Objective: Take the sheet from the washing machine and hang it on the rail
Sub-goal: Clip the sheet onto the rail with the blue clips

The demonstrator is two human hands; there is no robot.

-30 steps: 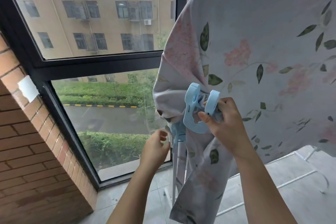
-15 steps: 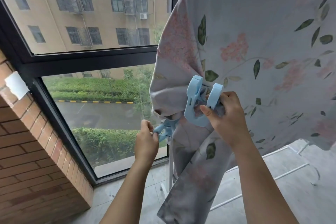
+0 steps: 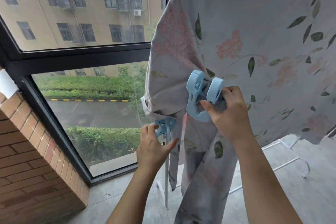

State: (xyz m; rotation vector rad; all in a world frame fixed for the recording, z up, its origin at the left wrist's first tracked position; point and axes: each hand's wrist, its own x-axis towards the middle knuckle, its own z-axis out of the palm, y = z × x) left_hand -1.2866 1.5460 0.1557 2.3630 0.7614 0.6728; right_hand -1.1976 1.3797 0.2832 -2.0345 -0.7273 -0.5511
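Observation:
The pale floral sheet [image 3: 245, 45] hangs draped over a rail that the cloth hides, and its left end falls in a gathered bunch toward the floor. My right hand [image 3: 228, 112] grips a large light-blue clip [image 3: 199, 96] that sits against the gathered fold of the sheet. Lower left, my left hand [image 3: 153, 148] holds a second light-blue clip [image 3: 164, 126] with the fingertips, at the sheet's left edge beside the white upright post [image 3: 166, 183] of the drying rack.
A black-framed window [image 3: 78, 56] fills the left and far side. A brick wall [image 3: 34, 160] juts in at the lower left. White base bars of the rack [image 3: 283, 162] lie across the grey tiled floor on the right.
My left hand rose from below the sheet and took hold of the second blue clip at the sheet's left edge. My right hand stayed on the large clip.

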